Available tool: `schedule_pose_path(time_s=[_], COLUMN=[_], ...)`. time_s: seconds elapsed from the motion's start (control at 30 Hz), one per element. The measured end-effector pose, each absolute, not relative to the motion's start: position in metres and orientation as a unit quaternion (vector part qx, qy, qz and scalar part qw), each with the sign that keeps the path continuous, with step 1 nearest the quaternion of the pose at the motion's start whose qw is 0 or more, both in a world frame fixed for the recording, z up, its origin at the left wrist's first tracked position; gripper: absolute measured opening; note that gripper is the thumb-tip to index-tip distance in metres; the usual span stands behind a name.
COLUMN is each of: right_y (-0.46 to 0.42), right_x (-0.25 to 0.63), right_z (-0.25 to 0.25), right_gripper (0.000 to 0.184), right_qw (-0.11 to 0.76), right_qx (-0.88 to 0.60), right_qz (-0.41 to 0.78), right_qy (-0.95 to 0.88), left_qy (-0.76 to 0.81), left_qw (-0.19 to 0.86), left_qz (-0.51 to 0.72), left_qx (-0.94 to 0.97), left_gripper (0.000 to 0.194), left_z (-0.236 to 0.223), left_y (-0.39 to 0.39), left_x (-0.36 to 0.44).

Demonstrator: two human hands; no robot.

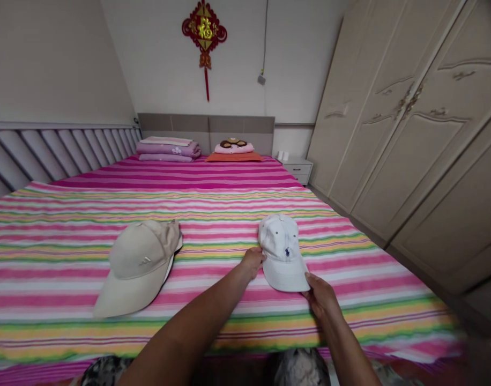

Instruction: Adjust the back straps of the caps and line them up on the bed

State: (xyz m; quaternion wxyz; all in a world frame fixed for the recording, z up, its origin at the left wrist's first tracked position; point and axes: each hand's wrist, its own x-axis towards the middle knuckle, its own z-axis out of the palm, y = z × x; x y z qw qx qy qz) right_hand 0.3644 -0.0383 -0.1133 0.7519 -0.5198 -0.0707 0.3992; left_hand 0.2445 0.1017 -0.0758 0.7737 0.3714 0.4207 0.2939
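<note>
A white baseball cap [278,238] with a small dark blue emblem lies on the striped bedspread, its brim towards me. My left hand [253,261] grips the cap's left side near where the brim begins; its fingertips are partly hidden by the cap. At the brim's right corner, my right hand [321,296] pinches the edge between thumb and fingers, the fingers underneath it. A beige cap [139,252] with a small logo rests apart to the left, brim pointing down-left, with another pale brim edge showing beneath it.
The striped bedspread [213,214] covers the bed. Folded purple bedding [169,149] and a pink pillow [234,148] on an orange piece lie near the headboard [241,128]. A nightstand [299,169] and wardrobe [422,145] stand right; a padded rail [64,153] runs along the left.
</note>
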Motion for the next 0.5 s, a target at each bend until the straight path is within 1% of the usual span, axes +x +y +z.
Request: schedule_pose_path(time_s=[0.13, 0.27, 0.37, 0.5], right_y=[-0.043, -0.049, -0.052, -0.057], right_x=[0.362, 0.359, 0.356, 0.355], right_z=[-0.114, -0.113, -0.114, -0.110], right_gripper=[0.024, 0.026, 0.028, 0.027], right_qw=[0.758, 0.741, 0.709, 0.643], right_qx=[-0.540, -0.580, -0.628, -0.706], right_qz=[0.359, 0.327, 0.301, 0.247], right_qy=[-0.069, -0.086, -0.112, -0.168], left_qy=[0.427, 0.424, 0.422, 0.433], left_qw=[0.758, 0.753, 0.748, 0.724], left_qz=[0.306, 0.306, 0.304, 0.312], left_qx=[0.387, 0.400, 0.412, 0.437], left_gripper=[0.026, 0.025, 0.025, 0.024], left_z=[-0.078, -0.082, -0.085, -0.090], left_y=[0.098, 0.094, 0.093, 0.093], left_x=[0.249, 0.248, 0.247, 0.246])
